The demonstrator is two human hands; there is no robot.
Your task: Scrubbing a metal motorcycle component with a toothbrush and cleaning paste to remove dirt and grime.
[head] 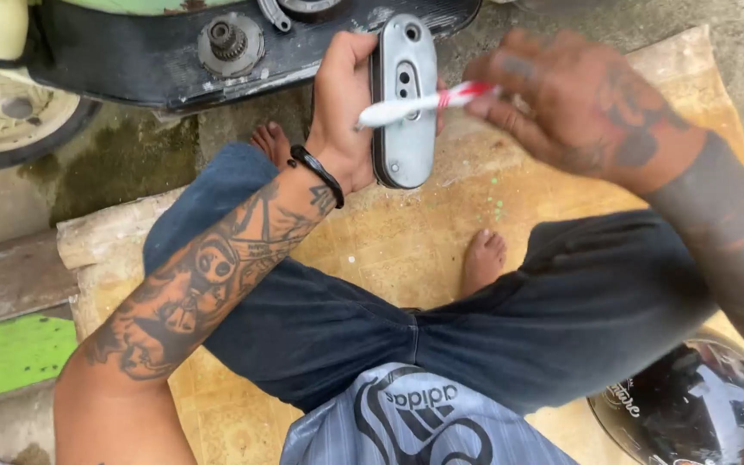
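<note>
outdoor scooter (pixel 157 43) repair spot

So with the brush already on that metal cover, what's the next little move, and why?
Probably a short stroke of the toothbrush along the grey metal cover. The right hand holds its bristle end over the cover's slotted middle, and the left hand grips the cover's edge, steadying it.
</note>
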